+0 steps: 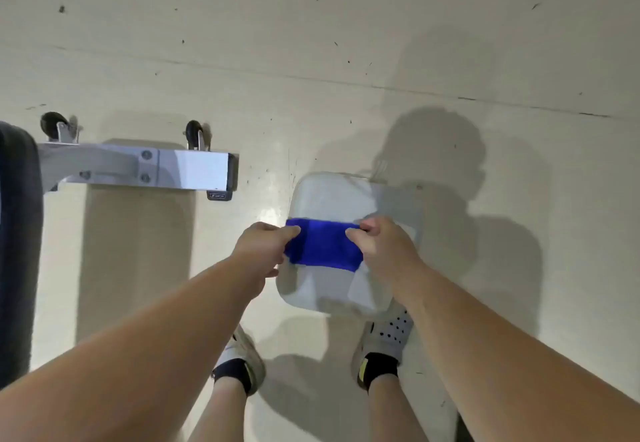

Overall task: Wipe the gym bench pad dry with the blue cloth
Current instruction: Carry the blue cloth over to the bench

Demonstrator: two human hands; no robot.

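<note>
A blue cloth (323,244) is stretched flat between both of my hands, above a white plastic basin (332,196) that stands on the floor. My left hand (265,247) pinches the cloth's left edge. My right hand (382,246) pinches its right edge. The dark gym bench pad (17,234) shows only as a strip along the left edge of the view, well away from the cloth.
The bench's white metal foot (138,170) with two small black wheels (194,133) lies on the pale floor at left. My two feet in light shoes (384,341) stand just behind the basin. Shadows fall on the floor to the right.
</note>
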